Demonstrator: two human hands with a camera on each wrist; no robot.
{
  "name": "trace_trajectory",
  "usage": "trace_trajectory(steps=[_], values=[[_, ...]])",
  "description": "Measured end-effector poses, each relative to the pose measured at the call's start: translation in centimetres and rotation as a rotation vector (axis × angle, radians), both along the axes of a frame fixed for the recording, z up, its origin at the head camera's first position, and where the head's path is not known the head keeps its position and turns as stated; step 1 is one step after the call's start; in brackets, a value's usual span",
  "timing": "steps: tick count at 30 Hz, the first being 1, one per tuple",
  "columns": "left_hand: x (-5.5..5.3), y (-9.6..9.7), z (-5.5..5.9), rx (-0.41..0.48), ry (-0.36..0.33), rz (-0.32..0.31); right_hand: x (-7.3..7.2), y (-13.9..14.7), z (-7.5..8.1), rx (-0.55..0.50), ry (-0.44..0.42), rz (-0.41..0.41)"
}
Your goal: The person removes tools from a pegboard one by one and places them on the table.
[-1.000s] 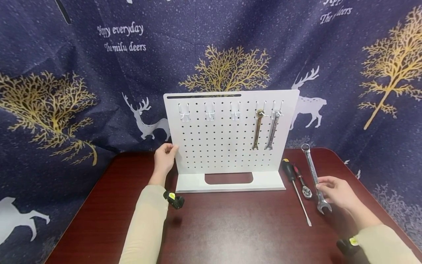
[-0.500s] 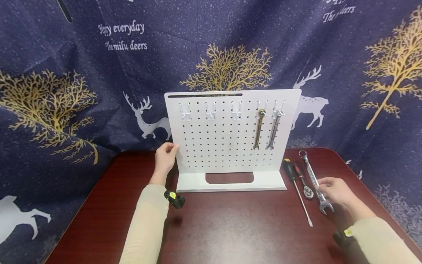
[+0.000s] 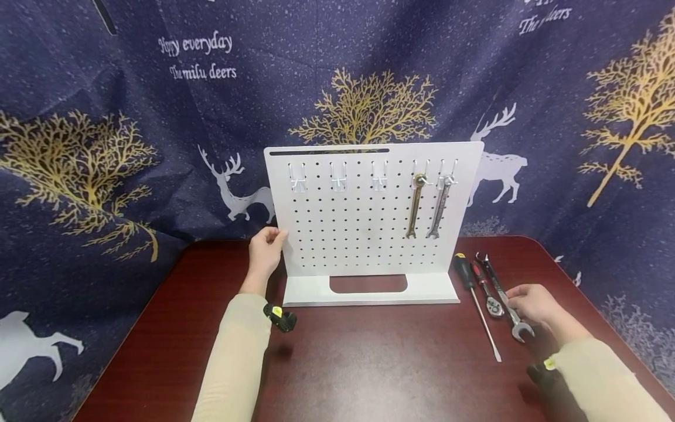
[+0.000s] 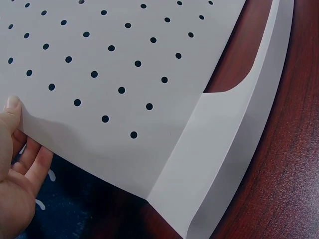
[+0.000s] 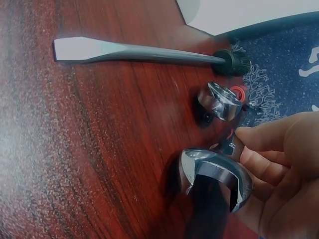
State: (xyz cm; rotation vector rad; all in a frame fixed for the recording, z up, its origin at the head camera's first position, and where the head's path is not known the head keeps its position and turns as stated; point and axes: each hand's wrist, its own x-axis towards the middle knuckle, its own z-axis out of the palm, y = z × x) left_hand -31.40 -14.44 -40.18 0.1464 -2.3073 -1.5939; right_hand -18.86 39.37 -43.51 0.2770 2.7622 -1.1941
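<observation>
My left hand (image 3: pixel 263 255) pinches the left edge of a white pegboard (image 3: pixel 364 223), thumb on the front face and fingers behind, as the left wrist view shows. At the right, my right hand (image 3: pixel 538 305) holds a chrome combination wrench (image 3: pixel 499 287) between thumb and fingers near its middle. Its open end (image 5: pixel 192 164) points toward me, low over the table; whether it touches cannot be told. Just left of it lies a red-and-black ratchet wrench (image 3: pixel 494 307). Beyond that is a flathead screwdriver (image 3: pixel 480 313) with a dark, yellow-tipped handle.
Two combination wrenches, one brassy (image 3: pixel 415 208) and one silver (image 3: pixel 439 208), hang from hooks on the board's right side. Several bare white hooks (image 3: pixel 338 180) line its top left. A dark red table (image 3: pixel 369 363) carries everything, with a patterned blue cloth (image 3: pixel 158 176) behind.
The wrench in my right hand has tipped down, its ring end swinging lower and left toward the ratchet. My right forearm has moved slightly left. My left hand still grips the board.
</observation>
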Motion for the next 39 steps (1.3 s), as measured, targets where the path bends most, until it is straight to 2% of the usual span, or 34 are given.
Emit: trace_trajectory(steps=[5,9,16,20,23,29,31,35,39], values=[[0.1,0.0,0.0,-0.001,0.01,-0.003,-0.1,-0.1,0.1,0.041,0.02,0.002],[0.1,-0.1,0.0,-0.015,0.026,-0.007,-0.1,-0.2,0.2,0.13,0.067,0.017],[0.1,-0.1,0.0,-0.016,0.026,-0.013,-0.1,-0.2,0.3,0.263,0.074,0.004],[0.1,0.0,0.0,-0.014,0.026,-0.015,0.0,-0.2,0.2,0.211,0.044,-0.021],[0.1,0.0,0.0,-0.016,0.026,-0.013,-0.1,-0.3,0.3,0.185,0.053,-0.036],[0.1,-0.1,-0.1,-0.022,0.02,-0.009,-0.4,-1.7,1.4,0.299,0.229,-0.029],[0.1,-0.1,-0.1,-0.023,0.016,-0.007,-0.6,-2.4,1.9,0.304,0.288,-0.039],[0.1,-0.1,-0.1,-0.019,0.007,-0.003,-1.0,-4.0,2.9,0.218,0.366,-0.054],[0.1,0.0,-0.1,-0.018,0.001,-0.002,-1.4,-5.7,4.0,0.085,0.377,-0.041]])
